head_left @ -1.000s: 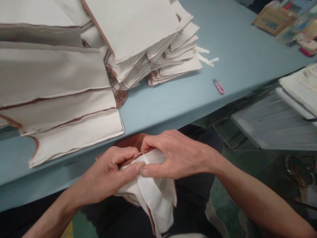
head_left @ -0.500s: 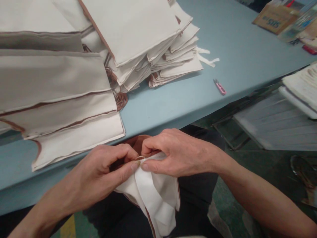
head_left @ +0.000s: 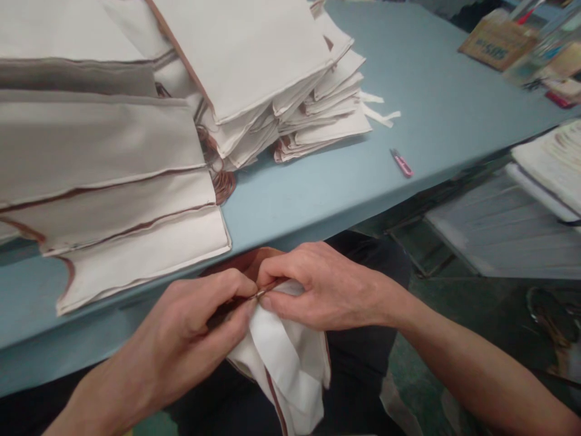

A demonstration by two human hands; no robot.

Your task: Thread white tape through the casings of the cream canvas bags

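Over my lap hangs a white fabric bag [head_left: 304,363] with brown edging and a loose white strip down its front. My left hand [head_left: 200,321] is closed in a pinch on the brown cord or edging at the top of the bag. Right against it, my right hand [head_left: 318,284] pinches the same spot from the other side, thumb and forefinger pressed together. The fingertips nearly touch, and they partly hide what lies between them. A brown inner part of the bag shows behind the fingers.
Stacked white fabric pieces with brown edges [head_left: 263,54] cover the left of the blue table [head_left: 290,200]. Brown cord bundles [head_left: 223,186] lie among them. Pink thread snips [head_left: 402,163] rest near the table edge. A cardboard box [head_left: 494,42] stands far right, beyond a side stand [head_left: 481,224].
My left hand has shifted slightly right and down, its fingertips closer to my right hand's. A brown strand now shows between the fingertips. The bag still hangs in the same place.
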